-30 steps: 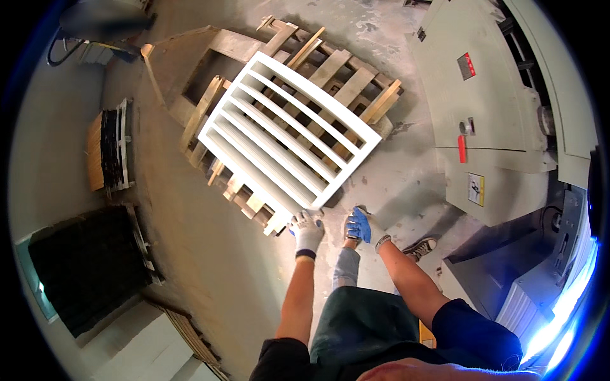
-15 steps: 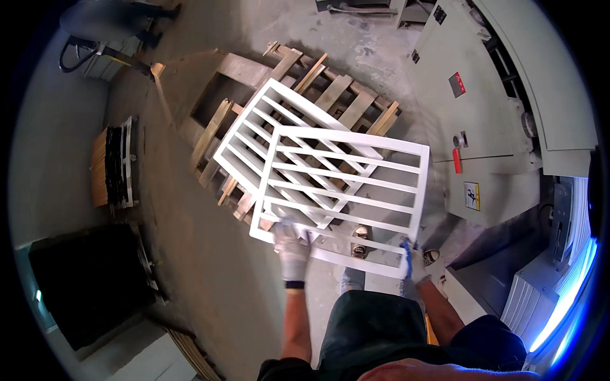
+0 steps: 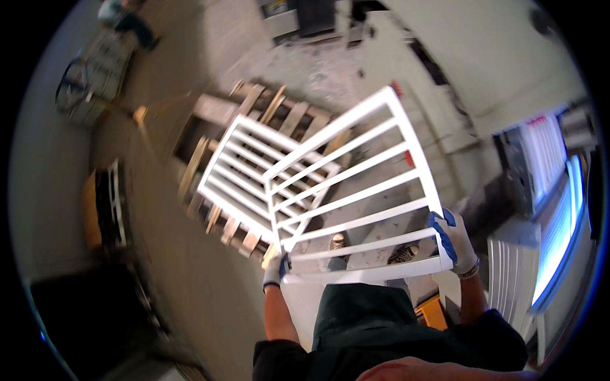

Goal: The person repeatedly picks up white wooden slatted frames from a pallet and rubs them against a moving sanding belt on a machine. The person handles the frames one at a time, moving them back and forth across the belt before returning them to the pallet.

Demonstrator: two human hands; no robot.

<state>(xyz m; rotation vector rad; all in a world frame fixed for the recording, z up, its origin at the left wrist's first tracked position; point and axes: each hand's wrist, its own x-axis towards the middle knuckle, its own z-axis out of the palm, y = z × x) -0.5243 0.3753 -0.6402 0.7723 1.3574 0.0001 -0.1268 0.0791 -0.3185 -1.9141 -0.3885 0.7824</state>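
Observation:
A white slatted frame with several bars is held up in front of me, tilted, its far right corner raised. My left hand, in a white and blue glove, grips its near left corner. On the right side rail, close to the near corner, my gloved right hand is closed with blue fingers over the edge. Beyond it another white slatted frame lies on a wooden pallet; the held frame overlaps part of it in view.
Pale machine cabinets stand at the far right, with a brightly lit unit nearer. A yellow-orange object is beside my right leg. A dark stack stands at left. Another person is at the far left, near a pallet jack.
The held frame has swung to the right and tilted up, away from the frame on the pallet. My left hand has closed on its near left corner. The whole view has shifted.

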